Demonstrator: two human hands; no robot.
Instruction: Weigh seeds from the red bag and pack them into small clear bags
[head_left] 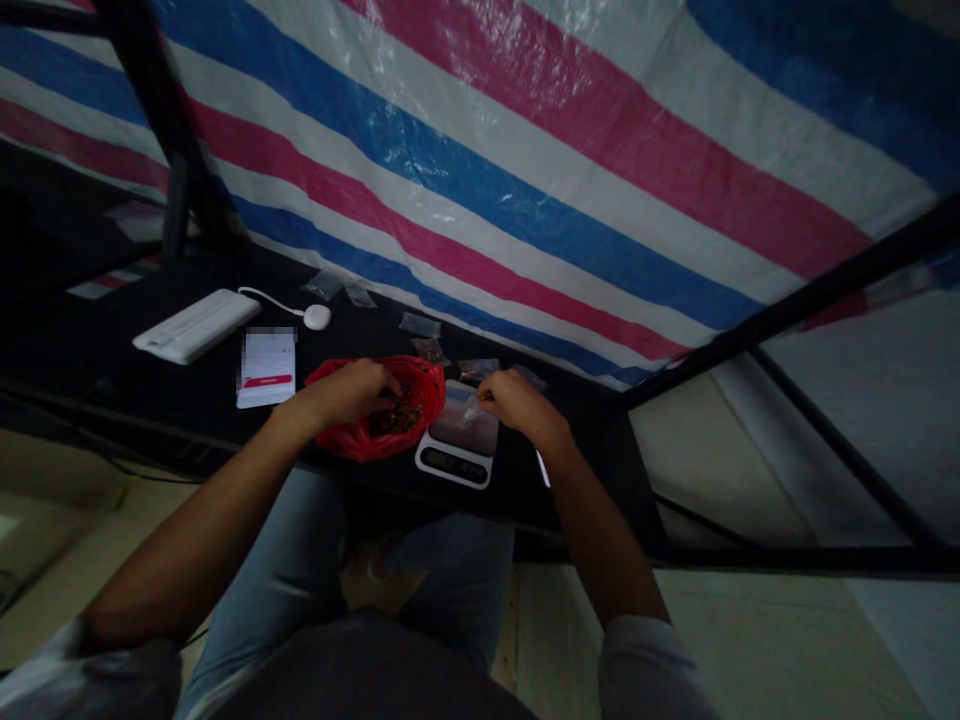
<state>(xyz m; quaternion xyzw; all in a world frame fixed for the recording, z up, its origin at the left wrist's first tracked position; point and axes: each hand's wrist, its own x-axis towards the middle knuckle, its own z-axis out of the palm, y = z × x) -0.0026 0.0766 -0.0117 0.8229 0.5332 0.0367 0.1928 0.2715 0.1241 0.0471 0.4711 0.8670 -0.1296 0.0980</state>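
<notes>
A red plastic bag lies open at the table's front edge, with small brown pieces inside. My left hand reaches over its rim, fingers curled together down at the pieces; what sits between the fingertips is hidden. Right of the bag is a white kitchen scale with a metal plate and a dark display. Above the plate's right side, my right hand is closed in a pinch on a small clear plastic bag. Behind the scale lie small packets with brown contents.
Clear plastic bags lie along the back of the black table. A phone, a white oblong device and a round white puck on a cable are at left. A striped sheet hangs behind, between dark frame bars.
</notes>
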